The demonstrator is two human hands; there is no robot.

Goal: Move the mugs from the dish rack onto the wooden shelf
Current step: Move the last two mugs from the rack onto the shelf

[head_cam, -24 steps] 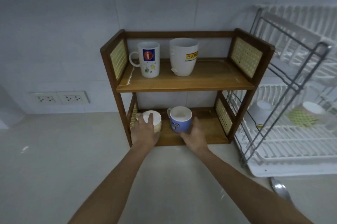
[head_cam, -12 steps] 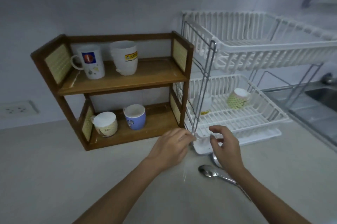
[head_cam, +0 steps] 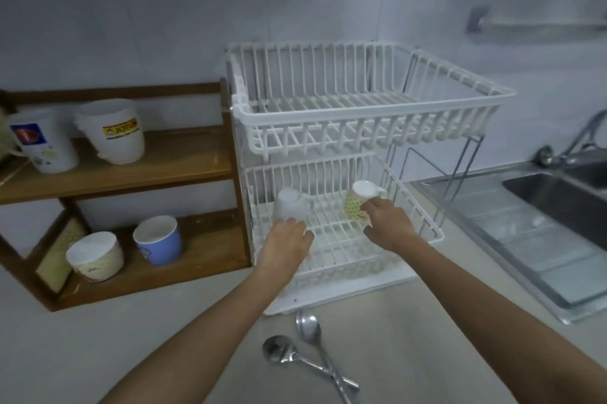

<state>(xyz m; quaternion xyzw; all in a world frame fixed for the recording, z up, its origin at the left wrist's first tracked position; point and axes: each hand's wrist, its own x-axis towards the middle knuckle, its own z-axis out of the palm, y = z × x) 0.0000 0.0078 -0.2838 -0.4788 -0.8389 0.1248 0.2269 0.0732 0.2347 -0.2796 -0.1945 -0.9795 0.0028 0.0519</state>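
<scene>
A white two-tier dish rack [head_cam: 358, 132] stands right of the wooden shelf [head_cam: 184, 157]. On the rack's lower tier a white mug [head_cam: 290, 201] lies upside down and a green-dotted mug [head_cam: 354, 203] lies on its side. My left hand [head_cam: 289, 241] is just below the white mug, fingertips at its base. My right hand [head_cam: 389, 223] touches the dotted mug with its fingertips, not closed around it. The shelf's top board holds a logo mug [head_cam: 41, 141] and a white mug with a yellow label [head_cam: 113, 131]. Its bottom board holds a cream mug [head_cam: 95, 254] and a blue mug [head_cam: 159, 239].
Two metal spoons [head_cam: 307, 329] lie crossed on the counter in front of the rack, between my forearms. A steel sink [head_cam: 555, 203] with a tap [head_cam: 578, 141] lies to the right. The rack's upper tier overhangs the lower one.
My hands left the shelf's bottom board, swung right past the rack's front and reached into its lower tier. The view turned right with them.
</scene>
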